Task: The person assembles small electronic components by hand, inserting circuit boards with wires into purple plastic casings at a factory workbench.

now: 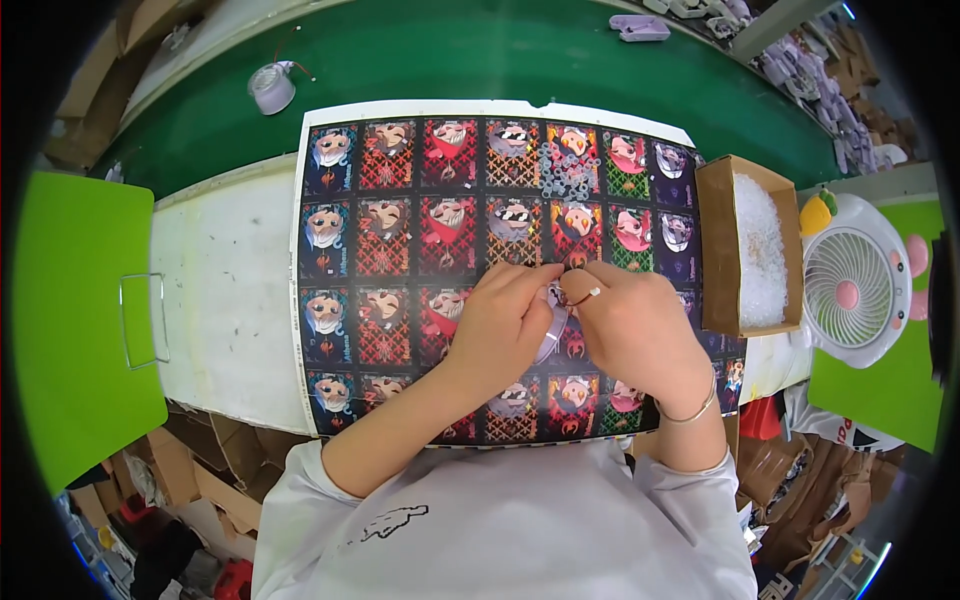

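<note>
My left hand and my right hand meet over the middle of a printed card sheet. Between them is a small lavender plastic housing, mostly covered by my fingers. The left hand's fingers are closed on the housing. My right hand's fingers are pinched at its upper end, around thin dark wires. A small white connector on a wire shows against the right hand. A loose pile of small translucent ring-like pieces lies on the sheet beyond my hands.
At the right stands a cardboard box of clear plastic bits, beside a white fan. A lavender cylindrical part with wires sits on the green belt. More lavender parts are heaped at far right. Green bins flank me.
</note>
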`<control>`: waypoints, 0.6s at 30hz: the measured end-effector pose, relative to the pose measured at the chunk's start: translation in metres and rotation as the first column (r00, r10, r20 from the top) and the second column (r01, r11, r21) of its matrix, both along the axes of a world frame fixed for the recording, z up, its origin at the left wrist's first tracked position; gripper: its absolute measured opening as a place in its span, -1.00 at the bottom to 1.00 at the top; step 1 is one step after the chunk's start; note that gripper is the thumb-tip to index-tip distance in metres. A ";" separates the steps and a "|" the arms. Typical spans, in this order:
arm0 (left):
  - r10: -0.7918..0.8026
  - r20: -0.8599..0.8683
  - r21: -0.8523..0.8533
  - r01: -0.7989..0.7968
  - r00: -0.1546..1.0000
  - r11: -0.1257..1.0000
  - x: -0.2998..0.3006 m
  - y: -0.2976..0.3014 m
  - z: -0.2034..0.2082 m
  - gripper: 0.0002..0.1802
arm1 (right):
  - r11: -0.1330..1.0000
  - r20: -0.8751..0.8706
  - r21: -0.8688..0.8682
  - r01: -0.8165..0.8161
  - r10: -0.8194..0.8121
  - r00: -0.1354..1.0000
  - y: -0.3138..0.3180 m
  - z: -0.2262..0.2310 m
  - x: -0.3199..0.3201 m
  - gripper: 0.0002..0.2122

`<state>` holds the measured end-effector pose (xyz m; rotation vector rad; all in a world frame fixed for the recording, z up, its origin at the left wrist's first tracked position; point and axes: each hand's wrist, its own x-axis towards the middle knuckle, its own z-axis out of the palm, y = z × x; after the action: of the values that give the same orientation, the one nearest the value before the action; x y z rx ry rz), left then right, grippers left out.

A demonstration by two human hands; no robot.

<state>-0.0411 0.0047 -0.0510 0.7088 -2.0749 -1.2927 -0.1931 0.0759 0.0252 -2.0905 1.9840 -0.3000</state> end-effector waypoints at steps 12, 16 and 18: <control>0.304 0.375 -0.848 0.191 0.876 0.495 -0.034 -0.194 0.056 -0.78 | 0.840 -0.041 -0.128 0.528 -0.536 0.843 0.035 -0.041 -0.069 -0.84; 0.497 0.424 -0.899 0.285 0.757 0.333 -0.049 -0.308 0.015 -0.81 | 0.781 -0.105 -0.187 0.596 -0.619 0.778 0.032 -0.061 -0.068 -0.79; 0.509 0.503 -0.848 0.285 0.699 0.446 -0.052 -0.325 0.001 -0.80 | 0.762 -0.113 -0.141 0.631 -0.646 0.755 0.033 -0.059 -0.064 -0.79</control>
<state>-0.0929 -0.3200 -0.0497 0.8617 -2.7708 0.4726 -0.2567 0.1087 -0.0343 -1.4257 2.7933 -0.3609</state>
